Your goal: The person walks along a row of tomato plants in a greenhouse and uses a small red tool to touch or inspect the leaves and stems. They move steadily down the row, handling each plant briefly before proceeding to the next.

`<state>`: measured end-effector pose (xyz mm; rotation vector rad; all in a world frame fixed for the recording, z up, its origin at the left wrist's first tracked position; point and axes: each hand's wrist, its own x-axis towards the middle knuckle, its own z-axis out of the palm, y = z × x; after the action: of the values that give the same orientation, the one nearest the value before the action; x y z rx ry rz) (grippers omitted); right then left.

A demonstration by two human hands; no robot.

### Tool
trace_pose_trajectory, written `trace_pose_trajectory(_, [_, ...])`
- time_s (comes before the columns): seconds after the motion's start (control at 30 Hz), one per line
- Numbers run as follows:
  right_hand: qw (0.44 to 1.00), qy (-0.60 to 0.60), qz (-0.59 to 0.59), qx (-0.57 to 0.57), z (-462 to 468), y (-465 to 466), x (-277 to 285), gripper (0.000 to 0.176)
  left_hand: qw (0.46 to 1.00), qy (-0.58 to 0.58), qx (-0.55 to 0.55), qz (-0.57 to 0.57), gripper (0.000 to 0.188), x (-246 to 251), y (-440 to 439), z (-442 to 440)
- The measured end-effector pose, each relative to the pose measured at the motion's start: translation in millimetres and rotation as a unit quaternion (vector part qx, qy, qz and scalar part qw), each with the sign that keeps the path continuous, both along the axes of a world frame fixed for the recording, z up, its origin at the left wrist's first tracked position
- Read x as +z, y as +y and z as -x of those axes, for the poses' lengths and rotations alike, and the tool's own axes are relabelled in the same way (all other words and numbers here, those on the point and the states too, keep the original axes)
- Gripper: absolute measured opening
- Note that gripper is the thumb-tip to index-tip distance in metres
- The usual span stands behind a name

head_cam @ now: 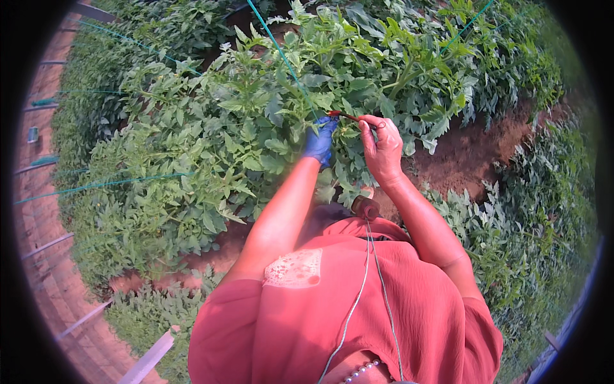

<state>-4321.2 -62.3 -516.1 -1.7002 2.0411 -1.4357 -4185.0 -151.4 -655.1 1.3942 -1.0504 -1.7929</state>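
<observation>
My right hand is bare and pinches a thin brush with a dark handle and a red-wet tip. That tip points left and meets the fingertips of my left hand, which wears a blue glove. The gloved fingers curl among the leaves of a tomato plant; whatever lies between them is hidden. A small bottle of dark red liquid hangs at my waist from a pale cord around my neck.
Green support strings run up from the plants, one right beside my left hand. More tomato rows stand on the right, with bare soil between. Down the left side run a sandy path and metal posts.
</observation>
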Motion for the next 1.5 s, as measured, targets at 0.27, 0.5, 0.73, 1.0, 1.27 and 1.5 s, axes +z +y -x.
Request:
trace_pose_trajectory(0.27, [0.998,-0.034,0.005,-0.044,7,11,0,0.011,0.996,0.001,-0.083,0.026,0.031,-4,-3,-8])
trace_pose_trajectory(0.5, [0.999,-0.04,-0.002,-0.035,6,13,-4,0.01,0.997,0.019,-0.069,-0.018,0.031,-8,-7,-12])
trace_pose_trajectory(0.73, [0.998,-0.024,0.011,-0.053,7,10,-2,0.01,0.997,0.027,-0.068,-0.031,0.034,-23,-12,-18])
trace_pose_trajectory(1.0, [0.999,-0.014,0.011,-0.046,3,8,1,0.014,0.993,0.017,-0.09,-0.08,0.032,-14,-19,-18])
trace_pose_trajectory(1.27, [0.999,-0.023,0.005,-0.038,4,15,-1,0.011,0.996,0.026,-0.042,-0.071,0.027,-2,-17,-16])
trace_pose_trajectory(1.5, [0.997,-0.024,0.008,-0.076,12,23,-2,0.01,0.998,-0.035,-0.016,-0.04,0.022,-16,-17,-20])
